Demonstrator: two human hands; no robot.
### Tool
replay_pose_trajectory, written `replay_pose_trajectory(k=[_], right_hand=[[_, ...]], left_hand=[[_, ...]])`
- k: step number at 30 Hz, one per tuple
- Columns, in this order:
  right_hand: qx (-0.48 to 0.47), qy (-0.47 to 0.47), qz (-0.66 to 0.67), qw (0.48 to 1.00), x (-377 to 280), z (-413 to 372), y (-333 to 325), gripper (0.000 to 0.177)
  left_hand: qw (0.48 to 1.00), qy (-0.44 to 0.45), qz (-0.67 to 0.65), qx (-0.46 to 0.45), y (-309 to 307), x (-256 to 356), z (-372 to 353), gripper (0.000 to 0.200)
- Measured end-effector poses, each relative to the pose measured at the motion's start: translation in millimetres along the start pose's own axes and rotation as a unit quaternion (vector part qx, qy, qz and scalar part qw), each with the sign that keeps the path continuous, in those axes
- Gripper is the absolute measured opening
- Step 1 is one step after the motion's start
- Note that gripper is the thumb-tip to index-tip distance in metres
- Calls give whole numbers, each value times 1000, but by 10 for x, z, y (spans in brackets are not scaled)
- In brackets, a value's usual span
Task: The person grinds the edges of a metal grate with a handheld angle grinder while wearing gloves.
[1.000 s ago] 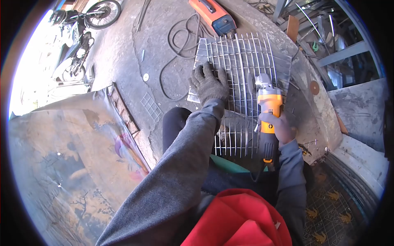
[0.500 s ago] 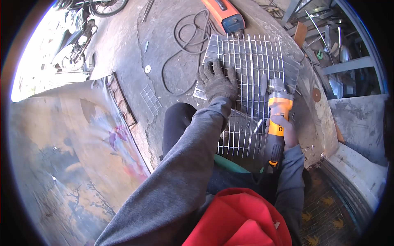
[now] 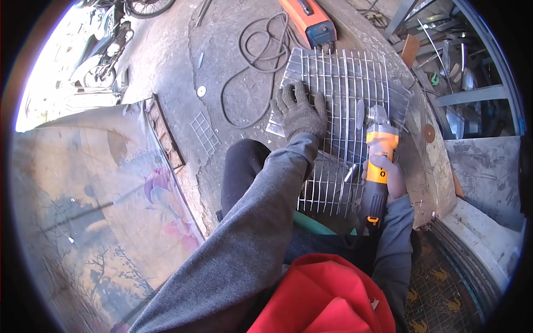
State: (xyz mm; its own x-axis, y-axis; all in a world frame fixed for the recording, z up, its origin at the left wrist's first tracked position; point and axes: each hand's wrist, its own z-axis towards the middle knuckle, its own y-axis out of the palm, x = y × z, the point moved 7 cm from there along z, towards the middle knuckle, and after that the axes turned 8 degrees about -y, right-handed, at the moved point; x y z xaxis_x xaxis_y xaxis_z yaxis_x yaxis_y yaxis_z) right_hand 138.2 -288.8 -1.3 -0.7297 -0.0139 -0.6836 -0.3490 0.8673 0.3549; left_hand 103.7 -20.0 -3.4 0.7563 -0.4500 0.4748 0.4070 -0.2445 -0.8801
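Nudges heavy grinder toward 3 o'clock, right hand clenched round its body, left hand flat, pinning stiff grid.

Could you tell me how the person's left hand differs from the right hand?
The left hand wears a dark knit glove; the right hand is bare. The left hand lies flat and spread on the wire grid; the right hand is closed around the grinder. Both come from grey sleeves.
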Motion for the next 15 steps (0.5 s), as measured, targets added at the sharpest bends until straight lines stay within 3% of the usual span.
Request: replay_pose_trajectory(k=[7, 9, 15], right_hand=[[-11, -4, -12, 1000, 5, -40, 48, 35], [-20, -48, -53, 997, -103, -78, 130, 37], [4, -26, -49, 998, -14, 1, 121, 39]], left_hand=[[1000, 4, -1, 1, 1, 4, -12, 65], [1000, 5, -3, 8, 10, 7, -10, 65], [1000, 6, -14, 14, -7, -12, -16, 63]])
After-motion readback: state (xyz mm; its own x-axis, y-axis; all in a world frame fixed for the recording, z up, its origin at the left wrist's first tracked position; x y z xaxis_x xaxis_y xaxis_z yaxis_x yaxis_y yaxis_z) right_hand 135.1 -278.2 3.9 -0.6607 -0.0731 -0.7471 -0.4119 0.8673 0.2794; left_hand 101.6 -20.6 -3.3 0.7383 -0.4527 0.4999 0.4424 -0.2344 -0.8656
